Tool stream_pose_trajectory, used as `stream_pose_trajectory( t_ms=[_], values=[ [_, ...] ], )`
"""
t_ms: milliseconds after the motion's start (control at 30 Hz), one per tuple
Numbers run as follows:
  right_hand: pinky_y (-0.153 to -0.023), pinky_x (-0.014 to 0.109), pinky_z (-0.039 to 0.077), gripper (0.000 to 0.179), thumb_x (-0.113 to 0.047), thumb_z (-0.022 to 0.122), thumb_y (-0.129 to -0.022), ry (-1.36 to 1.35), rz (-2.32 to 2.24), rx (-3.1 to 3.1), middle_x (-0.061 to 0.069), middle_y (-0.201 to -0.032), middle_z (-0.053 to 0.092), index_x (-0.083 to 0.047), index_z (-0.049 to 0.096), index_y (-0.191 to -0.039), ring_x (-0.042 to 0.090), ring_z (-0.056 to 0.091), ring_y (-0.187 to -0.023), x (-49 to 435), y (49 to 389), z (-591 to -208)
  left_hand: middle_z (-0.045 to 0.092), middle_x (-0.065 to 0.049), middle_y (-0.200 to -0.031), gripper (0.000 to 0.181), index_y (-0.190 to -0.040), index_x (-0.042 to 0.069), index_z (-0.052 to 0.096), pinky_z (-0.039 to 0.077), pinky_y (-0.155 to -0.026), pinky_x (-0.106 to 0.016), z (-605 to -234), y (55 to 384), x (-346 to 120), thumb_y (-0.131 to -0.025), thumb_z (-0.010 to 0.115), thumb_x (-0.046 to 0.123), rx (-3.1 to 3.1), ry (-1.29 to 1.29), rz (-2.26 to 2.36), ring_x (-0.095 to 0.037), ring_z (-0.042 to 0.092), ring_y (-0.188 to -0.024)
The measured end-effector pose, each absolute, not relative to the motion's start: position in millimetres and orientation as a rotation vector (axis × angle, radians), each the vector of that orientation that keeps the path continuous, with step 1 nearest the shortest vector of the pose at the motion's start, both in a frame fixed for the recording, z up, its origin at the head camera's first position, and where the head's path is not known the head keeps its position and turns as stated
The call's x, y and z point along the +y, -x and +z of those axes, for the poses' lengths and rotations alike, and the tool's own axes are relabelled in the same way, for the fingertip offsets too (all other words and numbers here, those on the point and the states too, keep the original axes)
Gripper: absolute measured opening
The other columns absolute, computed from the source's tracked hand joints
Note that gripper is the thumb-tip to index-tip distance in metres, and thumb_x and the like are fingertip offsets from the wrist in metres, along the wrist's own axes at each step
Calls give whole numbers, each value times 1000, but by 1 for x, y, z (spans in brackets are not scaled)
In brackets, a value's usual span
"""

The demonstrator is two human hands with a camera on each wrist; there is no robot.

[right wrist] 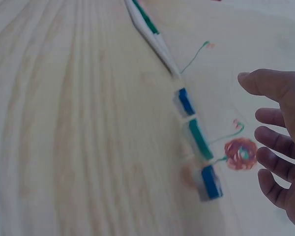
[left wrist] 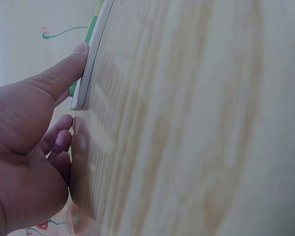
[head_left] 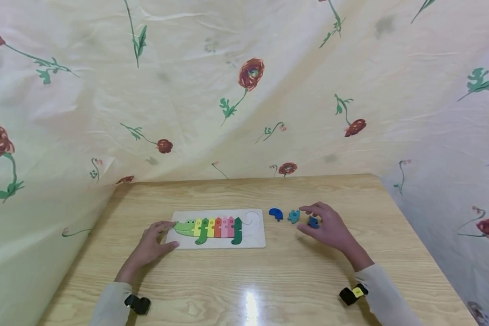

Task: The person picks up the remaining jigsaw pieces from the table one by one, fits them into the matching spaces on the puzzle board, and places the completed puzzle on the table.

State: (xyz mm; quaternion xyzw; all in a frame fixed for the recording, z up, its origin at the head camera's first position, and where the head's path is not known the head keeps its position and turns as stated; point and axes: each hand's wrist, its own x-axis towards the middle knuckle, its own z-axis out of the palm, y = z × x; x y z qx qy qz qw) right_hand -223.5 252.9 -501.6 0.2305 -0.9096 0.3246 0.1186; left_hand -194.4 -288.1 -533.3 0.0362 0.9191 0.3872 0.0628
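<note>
A crocodile puzzle board [head_left: 252, 239] lies flat on the table. Its green head, striped body pieces and two legs are in place, and a curved tail outline shows bare at the right. My left hand [head_left: 152, 244] rests at the board's left end, its straight thumb [left wrist: 69, 69] along the near edge and fingertips by the snout. My right hand [head_left: 328, 228] hovers with spread, relaxed fingers above a small dark blue piece [head_left: 313, 222], partly covered in the head view. Beside it lie a teal piece [head_left: 294, 216] and a rounded blue piece [head_left: 275, 213].
The wooden table [head_left: 212, 285] reaches back to a flowered cloth [head_left: 195, 104] that hangs behind and at both sides. Each sleeved wrist wears a small black camera, one at the left [head_left: 137, 304] and another at the right [head_left: 352, 294].
</note>
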Motion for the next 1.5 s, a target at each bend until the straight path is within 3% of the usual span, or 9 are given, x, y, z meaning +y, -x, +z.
stream_pose_trajectory(
  t_ms=[467, 1000, 1500],
  values=[
    [-70, 41, 50, 50, -29, 86, -83, -518, 823, -2774, 11, -95, 62, -1, 72, -122, 27, 59, -88, 279, 219, -516, 31, -26, -158, 69, -148, 11, 53, 25, -111, -73, -533, 194, -287, -89, 81, 33, 2786, -123, 1174, -50, 26, -141],
    [-70, 38, 48, 55, -40, 84, -85, -416, 835, -2886, 8, -98, 62, -3, 72, -123, 20, 56, -85, 289, 225, -525, 31, -25, -159, 69, -148, 13, 53, 24, -112, -72, -532, 195, -288, -89, 81, 34, 2776, -102, 1166, -49, 25, -142],
    [-68, 34, 45, 46, -31, 86, -83, -420, 853, -2914, 7, -96, 62, -1, 73, -116, 18, 52, -80, 289, 227, -525, 32, -25, -158, 70, -148, 12, 53, 24, -112, -72, -531, 194, -287, -89, 81, 34, 2788, -115, 1150, -49, 26, -142]
  ],
)
